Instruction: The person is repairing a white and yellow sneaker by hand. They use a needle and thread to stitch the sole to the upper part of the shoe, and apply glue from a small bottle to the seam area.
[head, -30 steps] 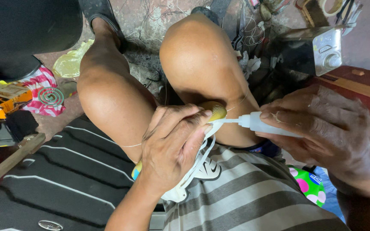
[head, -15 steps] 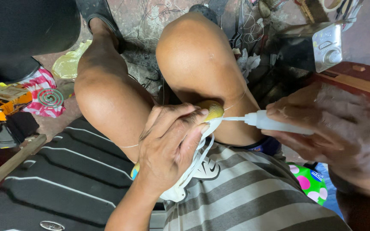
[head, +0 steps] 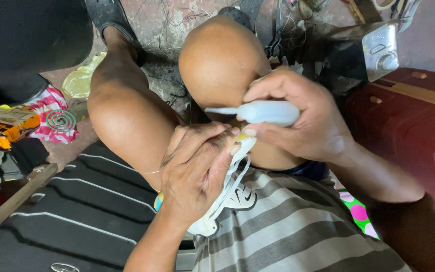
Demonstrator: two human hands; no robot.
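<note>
Between the seated person's knees, the left hand (head: 197, 176) is clamping a white strapped item (head: 227, 194) steady against the lap while the right hand (head: 298, 123) is gripping a small white squeeze bottle (head: 263, 112), nozzle pointing leftward just above it.

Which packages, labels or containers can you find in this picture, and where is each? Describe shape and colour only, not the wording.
Yellow and orange printed carton: far left on the floor, flat, partly hidden.
White squeeze bottle: held in the right hand, slim, with a pointed nozzle.
Yellowish plastic bag: on the floor by the left leg, crumpled.
Green coil: flat spiral beside the carton.
</note>
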